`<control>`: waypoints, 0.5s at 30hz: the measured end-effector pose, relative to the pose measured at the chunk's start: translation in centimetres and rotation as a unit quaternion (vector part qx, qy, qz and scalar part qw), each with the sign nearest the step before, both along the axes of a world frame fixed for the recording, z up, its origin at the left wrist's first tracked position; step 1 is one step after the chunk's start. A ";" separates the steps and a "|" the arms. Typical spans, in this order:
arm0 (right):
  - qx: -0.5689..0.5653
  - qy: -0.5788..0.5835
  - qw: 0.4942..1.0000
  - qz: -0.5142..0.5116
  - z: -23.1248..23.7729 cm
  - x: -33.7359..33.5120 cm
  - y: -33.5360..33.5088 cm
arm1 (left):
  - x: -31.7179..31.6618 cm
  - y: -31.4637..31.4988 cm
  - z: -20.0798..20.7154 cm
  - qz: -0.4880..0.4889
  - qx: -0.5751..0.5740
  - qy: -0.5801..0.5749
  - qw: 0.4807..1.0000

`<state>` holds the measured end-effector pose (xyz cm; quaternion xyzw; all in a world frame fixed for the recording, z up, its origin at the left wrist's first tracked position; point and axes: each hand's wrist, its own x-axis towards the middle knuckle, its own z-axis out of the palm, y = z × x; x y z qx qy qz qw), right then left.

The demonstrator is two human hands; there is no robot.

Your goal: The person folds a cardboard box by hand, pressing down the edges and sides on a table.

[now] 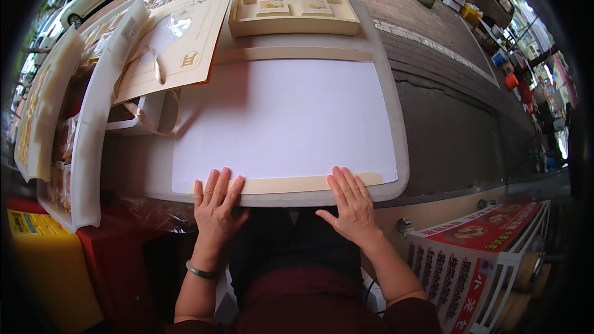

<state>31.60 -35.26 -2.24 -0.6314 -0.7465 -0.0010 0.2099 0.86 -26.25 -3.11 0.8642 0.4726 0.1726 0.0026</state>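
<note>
A large white sheet (pixel 291 111) lies flat on the grey tabletop (pixel 371 31), with a cream strip (pixel 284 184) along its near edge and another cream strip (pixel 297 54) along its far edge. At the near left, my left hand (pixel 218 207) rests with outstretched fingers on the near strip; a greenish bangle (pixel 201 270) circles that wrist. My right hand (pixel 351 207) presses flat on the same strip's right part, thumb spread. Neither hand grips anything. Beyond the sheet sits a shallow cream box (pixel 294 26) holding several small square packs (pixel 272 7).
White plastic trays (pixel 93 148) of wrapped goods stand at the left, with a cream ribboned cover (pixel 204 55) leaning on them over the sheet's far-left corner. A yellow crate (pixel 52 266) is at lower left. A red and white printed board (pixel 476 241) stands at lower right.
</note>
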 end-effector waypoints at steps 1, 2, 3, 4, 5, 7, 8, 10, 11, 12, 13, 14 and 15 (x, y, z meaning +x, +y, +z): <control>-0.004 -0.008 1.000 -0.022 -0.1 1.2 -0.6 | -1.4 0.3 -0.2 0.018 0.001 0.010 1.000; -0.007 -0.011 0.999 -0.043 -0.2 2.2 -1.0 | -2.2 0.4 -0.3 0.016 0.004 0.007 1.000; -0.010 -0.014 0.998 -0.064 -0.5 2.9 -1.5 | -2.3 0.3 -0.4 0.019 0.006 0.004 1.000; -0.012 -0.012 0.997 -0.079 -0.5 3.3 -1.7 | -2.1 0.3 -0.3 0.021 0.010 -0.001 1.000; -0.007 -0.010 0.997 -0.077 -0.6 3.2 -1.7 | -2.0 0.2 -0.2 0.023 0.014 -0.005 1.000; 0.002 -0.010 0.997 -0.076 -0.5 2.9 -1.6 | -1.5 -0.3 -0.5 0.041 0.017 -0.005 0.999; 0.001 -0.016 0.997 -0.077 -0.4 2.8 -1.7 | -1.0 -0.5 -0.5 0.053 0.019 -0.006 0.998; -0.002 -0.029 0.996 -0.079 -0.3 2.8 -1.9 | -0.1 -0.6 -1.1 0.046 0.038 -0.017 0.998; -0.005 -0.027 0.997 -0.077 -0.2 2.8 -1.8 | 0.1 -0.6 -1.3 0.042 0.023 -0.028 0.998; -0.007 -0.024 0.997 -0.076 0.0 2.8 -1.7 | 0.4 -0.7 -1.5 0.038 0.009 -0.038 0.999; -0.009 -0.023 0.997 -0.076 0.2 2.8 -1.7 | 0.6 -0.7 -1.3 0.033 -0.006 -0.049 0.998; -0.013 -0.017 0.997 -0.072 0.0 2.8 -1.6 | 0.6 -0.6 -1.0 0.029 -0.006 -0.029 0.999; -0.016 -0.012 0.997 -0.068 -0.4 2.9 -1.6 | 0.4 -0.6 -1.1 0.027 -0.013 -0.028 0.999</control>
